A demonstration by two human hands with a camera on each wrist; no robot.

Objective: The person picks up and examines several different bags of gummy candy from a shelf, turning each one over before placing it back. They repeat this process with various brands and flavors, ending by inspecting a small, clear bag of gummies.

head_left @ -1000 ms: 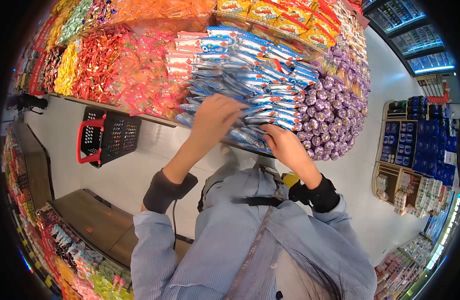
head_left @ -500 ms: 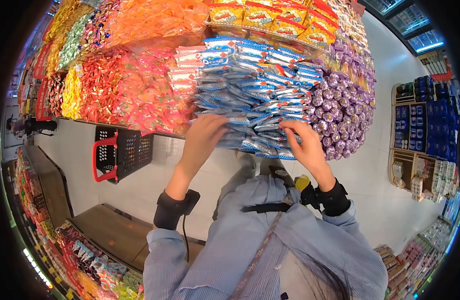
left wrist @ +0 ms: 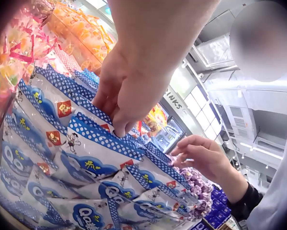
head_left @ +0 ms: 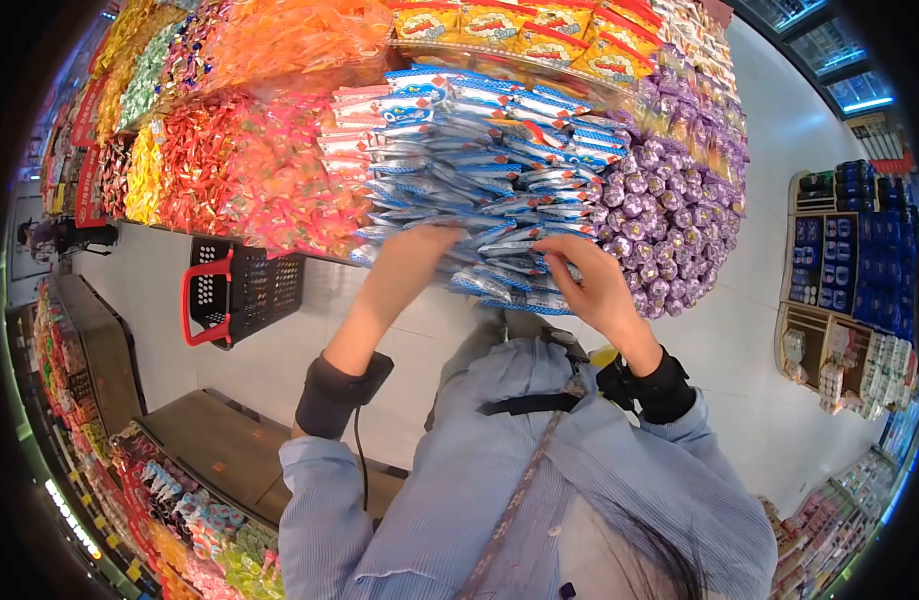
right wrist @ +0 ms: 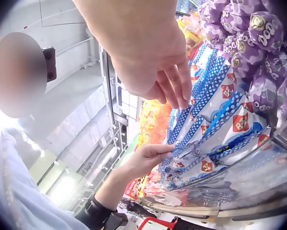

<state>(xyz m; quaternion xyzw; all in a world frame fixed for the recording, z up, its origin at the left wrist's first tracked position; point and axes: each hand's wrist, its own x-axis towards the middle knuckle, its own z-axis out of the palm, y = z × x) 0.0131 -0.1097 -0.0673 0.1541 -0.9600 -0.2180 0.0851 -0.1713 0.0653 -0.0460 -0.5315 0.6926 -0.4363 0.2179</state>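
Blue-and-white candy packets [head_left: 500, 170] with dotted top seals stand in tight rows in a display bin. At the front left of these rows is my left hand [head_left: 410, 262], blurred in the head view. The left wrist view shows its thumb and fingers pinching the dotted top edge of a packet [left wrist: 105, 136]. My right hand [head_left: 595, 285] is over the front right of the same rows, beside the purple lollipops [head_left: 670, 220]. Its fingers [right wrist: 174, 84] hang loosely bent over the packet tops, with nothing between them and the thumb.
Red and pink wrapped candies [head_left: 290, 180] fill the bin to the left. Yellow snack bags [head_left: 540, 35] sit on the tier behind. A clear panel [right wrist: 239, 177] fronts the bin. On the floor at left stands a black shopping basket [head_left: 265, 290] with a red handle.
My left hand has come back from the middle of the packets to their front left. My right hand stays near the front right, its fingers slightly farther in over the packets.
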